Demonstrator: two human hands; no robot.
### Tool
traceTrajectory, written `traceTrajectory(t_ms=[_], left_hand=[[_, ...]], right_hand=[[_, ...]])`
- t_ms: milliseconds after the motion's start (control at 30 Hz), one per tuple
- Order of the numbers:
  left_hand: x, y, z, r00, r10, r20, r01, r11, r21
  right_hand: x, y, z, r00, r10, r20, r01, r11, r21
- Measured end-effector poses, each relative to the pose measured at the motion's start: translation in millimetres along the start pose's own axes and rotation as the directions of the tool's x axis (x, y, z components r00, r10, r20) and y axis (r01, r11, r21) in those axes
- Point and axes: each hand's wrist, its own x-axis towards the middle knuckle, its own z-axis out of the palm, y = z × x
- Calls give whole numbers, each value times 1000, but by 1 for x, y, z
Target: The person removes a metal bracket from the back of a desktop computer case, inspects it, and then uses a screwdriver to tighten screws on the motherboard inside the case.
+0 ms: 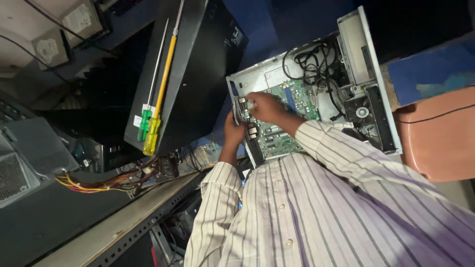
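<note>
An open desktop computer case [381, 99] lies on its side with a green motherboard [297, 99] and black cables [316, 64] exposed. My right hand [264, 106] reaches over the board, its fingers pinched on a small pale part [250, 105] near the board's left edge. My left hand [232, 131] grips the case's rear edge just below it. Both sleeves are striped, and my shirt fills the lower frame.
Two long screwdrivers, one with a yellow handle [151, 136] and one with a green handle [144, 123], lie on a black case panel [198, 74]. A grey power supply [20, 163] with coloured wires [99, 183] sits at the left. A reddish chair [440, 133] stands at the right.
</note>
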Motion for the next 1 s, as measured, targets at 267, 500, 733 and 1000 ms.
traceTrajectory(t_ms=[267,500,733,1000], left_hand=[[-3,-2,-5,997,-67,42,61,989,133],[2,-4,-11,984,-99,150,88,993,81],[5,1,-17,976,-176,127,161,979,125],[-9,-10,-16,951,-306,54,310,930,-199]], right_hand=[[25,0,18,996,70,-58,-72,997,-30],[22,-1,14,1000,10,18,-7,987,-159],[29,12,20,987,73,140,-100,975,199],[-6,-3,-1,989,-124,76,138,966,-218]])
